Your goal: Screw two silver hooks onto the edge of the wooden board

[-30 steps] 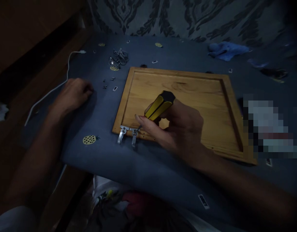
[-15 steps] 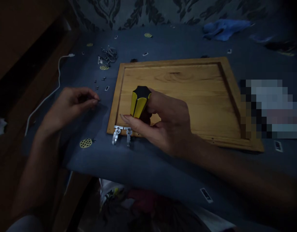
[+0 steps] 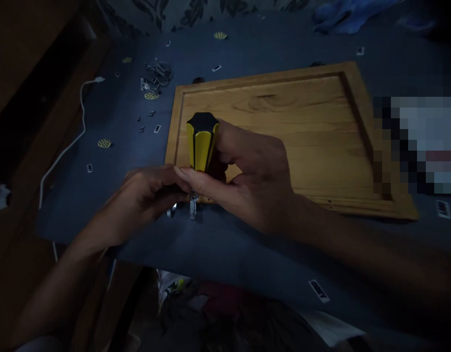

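Note:
My right hand (image 3: pixel 247 176) grips a yellow and black screwdriver (image 3: pixel 201 142), held nearly upright over the near left corner of a wooden panel (image 3: pixel 280 122). A metal double hook (image 3: pixel 191 208) sits at that corner, partly hidden. My left hand (image 3: pixel 148 195) has its fingers pinched together right at the hook, beside the screwdriver's tip. What the fingers pinch is too small to make out. The panel lies flat on a blue patterned cloth (image 3: pixel 247 254).
Loose screws (image 3: pixel 146 122) and a pile of metal hardware (image 3: pixel 155 76) lie on the cloth left of the panel. A white cable (image 3: pixel 77 132) runs along the left edge. A blue rag (image 3: pixel 343 14) lies at the back. Clutter shows below the near edge.
My left hand has moved from the cloth at the left across to the hook, fingers pinched. The screwdriver has swung from slanted to upright. The view has shifted downward.

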`<state>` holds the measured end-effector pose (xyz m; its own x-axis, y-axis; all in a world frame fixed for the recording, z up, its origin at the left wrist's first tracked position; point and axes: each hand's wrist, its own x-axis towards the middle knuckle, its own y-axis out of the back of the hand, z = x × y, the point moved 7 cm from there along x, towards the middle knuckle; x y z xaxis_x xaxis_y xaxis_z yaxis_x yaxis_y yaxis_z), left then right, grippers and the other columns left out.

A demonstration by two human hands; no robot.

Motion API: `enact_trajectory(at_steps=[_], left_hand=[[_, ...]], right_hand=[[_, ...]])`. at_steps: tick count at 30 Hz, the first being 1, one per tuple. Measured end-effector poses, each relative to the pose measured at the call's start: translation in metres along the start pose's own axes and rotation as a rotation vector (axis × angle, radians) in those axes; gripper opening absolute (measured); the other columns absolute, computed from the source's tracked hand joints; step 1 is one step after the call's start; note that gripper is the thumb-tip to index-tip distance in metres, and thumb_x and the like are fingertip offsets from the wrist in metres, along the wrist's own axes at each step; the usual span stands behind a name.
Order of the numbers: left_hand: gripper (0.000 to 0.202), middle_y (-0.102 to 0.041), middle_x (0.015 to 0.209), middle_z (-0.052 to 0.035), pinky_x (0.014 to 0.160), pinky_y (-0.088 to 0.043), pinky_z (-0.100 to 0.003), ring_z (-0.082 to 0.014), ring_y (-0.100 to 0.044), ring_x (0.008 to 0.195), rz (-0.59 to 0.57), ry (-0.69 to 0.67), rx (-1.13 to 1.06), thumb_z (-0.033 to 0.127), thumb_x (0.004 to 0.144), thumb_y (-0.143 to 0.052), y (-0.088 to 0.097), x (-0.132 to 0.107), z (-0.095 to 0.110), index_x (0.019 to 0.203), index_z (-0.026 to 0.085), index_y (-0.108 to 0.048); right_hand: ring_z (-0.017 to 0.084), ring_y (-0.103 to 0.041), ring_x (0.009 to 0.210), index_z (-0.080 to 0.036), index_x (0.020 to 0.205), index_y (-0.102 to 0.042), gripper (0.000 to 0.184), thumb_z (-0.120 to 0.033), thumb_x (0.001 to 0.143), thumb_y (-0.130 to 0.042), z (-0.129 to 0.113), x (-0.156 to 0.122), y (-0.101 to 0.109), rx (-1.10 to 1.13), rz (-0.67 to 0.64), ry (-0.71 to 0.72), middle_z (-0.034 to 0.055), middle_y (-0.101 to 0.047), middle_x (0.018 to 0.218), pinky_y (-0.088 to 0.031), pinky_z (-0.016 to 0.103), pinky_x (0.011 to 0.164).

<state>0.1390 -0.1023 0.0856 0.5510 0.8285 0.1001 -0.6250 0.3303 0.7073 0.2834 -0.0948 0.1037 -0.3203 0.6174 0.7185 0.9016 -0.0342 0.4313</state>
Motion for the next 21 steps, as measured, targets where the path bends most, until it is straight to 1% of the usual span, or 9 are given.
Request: enact_trajectory(at_steps=[3, 6, 10, 12, 15, 18, 21], left_hand=[[0.018, -0.074, 0.082, 0.0031, 0.069, -0.057, -0.021, -0.0136, -0.072, 0.075, -0.003, -0.002, 0.014, 0.013, 0.096, -0.056, -0.003, 0.0, 0.001, 0.09, 0.021, -0.072], [0.021, -0.072, 0.078, 0.0028, 0.072, -0.06, -0.024, -0.0155, -0.073, 0.077, -0.016, 0.006, 0.005, 0.015, 0.097, -0.057, -0.005, 0.001, 0.001, 0.086, 0.022, -0.073], [0.022, -0.076, 0.084, 0.0016, 0.078, -0.061, -0.027, -0.0159, -0.073, 0.079, -0.031, 0.045, -0.074, 0.02, 0.099, -0.058, -0.007, 0.003, -0.001, 0.089, 0.023, -0.077], [0.023, -0.077, 0.088, 0.0008, 0.079, -0.062, -0.027, -0.0158, -0.073, 0.079, -0.022, 0.048, -0.093, 0.023, 0.1, -0.058, -0.007, 0.003, -0.002, 0.088, 0.023, -0.078], [0.021, -0.078, 0.088, 0.0014, 0.078, -0.062, -0.026, -0.0158, -0.073, 0.078, -0.001, 0.04, -0.084, 0.021, 0.098, -0.059, -0.006, 0.003, -0.001, 0.09, 0.024, -0.078], [0.017, -0.08, 0.09, 0.002, 0.075, -0.06, -0.024, -0.0161, -0.075, 0.08, 0.039, 0.054, -0.039, 0.019, 0.096, -0.061, 0.002, 0.0, -0.003, 0.096, 0.024, -0.077], [0.015, -0.081, 0.092, 0.0019, 0.074, -0.057, -0.026, -0.0179, -0.076, 0.083, 0.16, 0.114, 0.143, 0.024, 0.094, -0.061, 0.019, -0.005, -0.014, 0.096, 0.024, -0.077]], right_hand=[[0.012, -0.071, 0.072, -0.022, 0.089, -0.061, 0.014, -0.025, 0.098, -0.07, 0.0, 0.0, 0.001, 0.004, 0.016, 0.013, -0.0035, -0.072, 0.083, -0.058, 0.023, 0.067], [0.01, -0.07, 0.073, -0.023, 0.087, -0.06, 0.016, -0.025, 0.099, -0.07, -0.001, 0.001, 0.0, -0.006, 0.008, 0.037, -0.0045, -0.072, 0.084, -0.057, 0.021, 0.067], [0.009, -0.07, 0.074, -0.022, 0.086, -0.059, 0.017, -0.024, 0.099, -0.07, -0.001, 0.001, 0.0, 0.001, 0.015, 0.045, -0.005, -0.072, 0.085, -0.057, 0.02, 0.068], [0.009, -0.07, 0.076, -0.022, 0.085, -0.058, 0.018, -0.022, 0.099, -0.07, -0.002, 0.001, 0.0, 0.019, 0.021, 0.05, -0.0049, -0.073, 0.088, -0.058, 0.019, 0.069], [0.008, -0.07, 0.077, -0.022, 0.086, -0.058, 0.018, -0.022, 0.099, -0.069, -0.003, 0.001, 0.0, 0.044, 0.035, 0.064, -0.0051, -0.073, 0.089, -0.058, 0.018, 0.069], [0.008, -0.068, 0.072, -0.023, 0.087, -0.057, 0.018, -0.022, 0.099, -0.07, -0.001, 0.001, -0.001, 0.021, 0.022, 0.037, -0.0067, -0.069, 0.084, -0.057, 0.02, 0.068], [0.008, -0.066, 0.07, -0.023, 0.085, -0.056, 0.02, -0.021, 0.099, -0.071, -0.002, 0.001, -0.001, 0.004, 0.017, 0.038, -0.0074, -0.065, 0.08, -0.056, 0.021, 0.067]])
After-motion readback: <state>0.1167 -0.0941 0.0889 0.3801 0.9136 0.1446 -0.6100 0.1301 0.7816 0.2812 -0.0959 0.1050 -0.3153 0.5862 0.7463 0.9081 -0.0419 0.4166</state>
